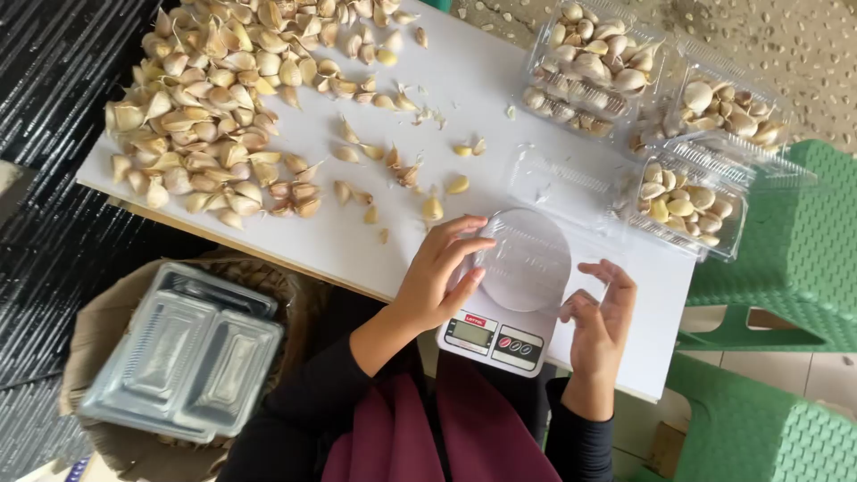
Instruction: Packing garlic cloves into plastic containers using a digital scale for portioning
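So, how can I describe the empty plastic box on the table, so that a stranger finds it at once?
Start at the white table and find the kitchen scale between the left hand and right hand. The empty clear box lies open just beyond the scale. Unlike the neighbouring filled boxes, it holds no garlic.

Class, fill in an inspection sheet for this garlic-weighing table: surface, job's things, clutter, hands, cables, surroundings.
Surface: white rectangular table top, partly covered.
Job's things: white digital kitchen scale with round platform; open empty clear plastic clamshell box behind it.
Clutter: large heap of unpeeled garlic cloves, loose cloves and skins; three garlic-filled clear clamshell boxes.
Hands: left hand touching the scale platform's edge; right hand beside the scale, empty.
Cables: nothing seen.
Surroundings: stack of empty clear plastic trays in a woven basket; green plastic chairs; pebbled floor.
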